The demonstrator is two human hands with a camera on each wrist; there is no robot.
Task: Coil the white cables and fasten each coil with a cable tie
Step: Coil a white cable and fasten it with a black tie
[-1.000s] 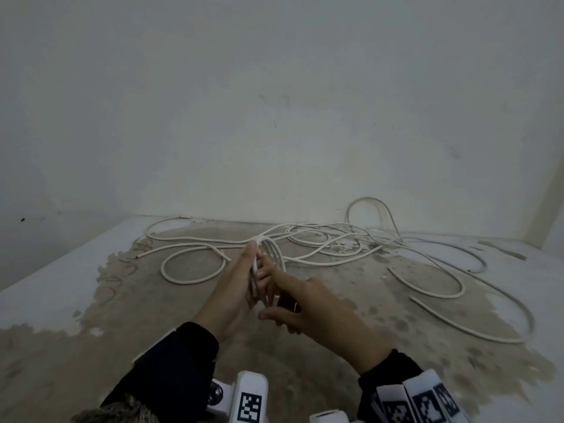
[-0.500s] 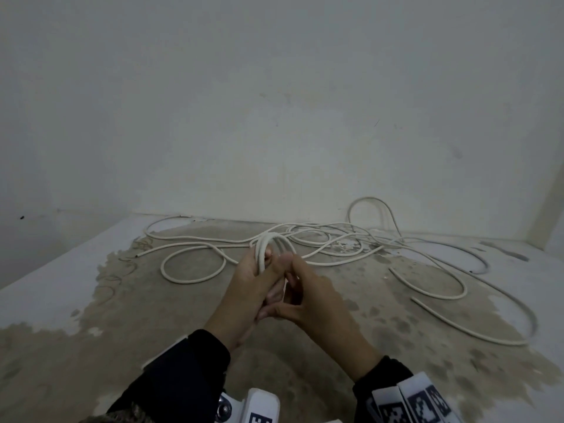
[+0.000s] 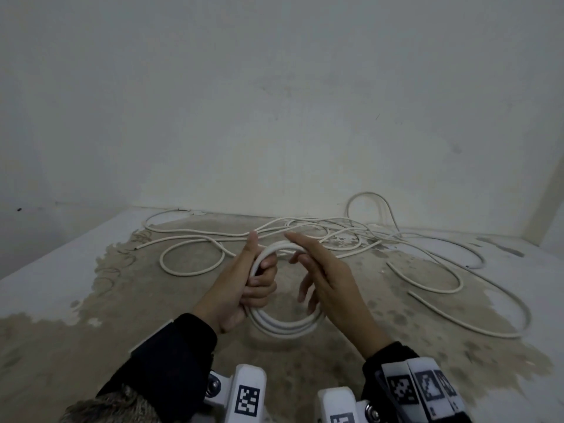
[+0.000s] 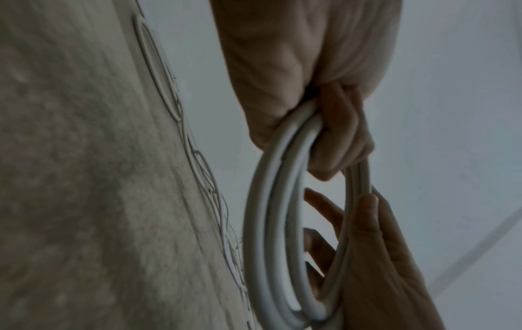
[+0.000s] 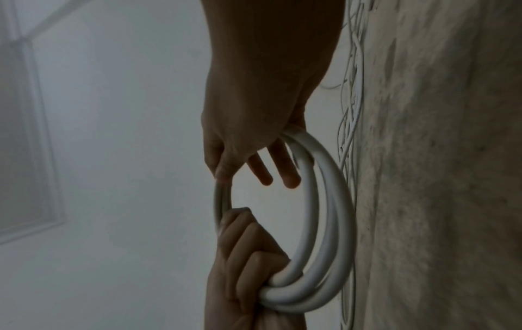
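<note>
A white cable coil [image 3: 283,326] of several turns hangs in front of me, just above the stained floor. My left hand [image 3: 244,285] grips its left side, fingers curled round the bundled turns [image 4: 259,223] and thumb pointing up. My right hand [image 3: 329,276] is at the coil's right side with its fingers straight and spread. In the right wrist view the thumb of my right hand [image 5: 248,125] touches the coil's [image 5: 324,223] thin upper strand, and two fingers reach into the loop. No cable tie shows in any view.
Loose white cables [image 3: 192,271] lie in loops and tangles across the floor ahead, from the left round to a long curve on the right [image 3: 427,285]. A pale wall [image 3: 274,117] closes the far side. One loop [image 3: 369,199] leans against it.
The coil has turned from edge-on to a wide ring facing me. My right hand has let go of its pinch and spread its fingers. My left hand keeps its grip.
</note>
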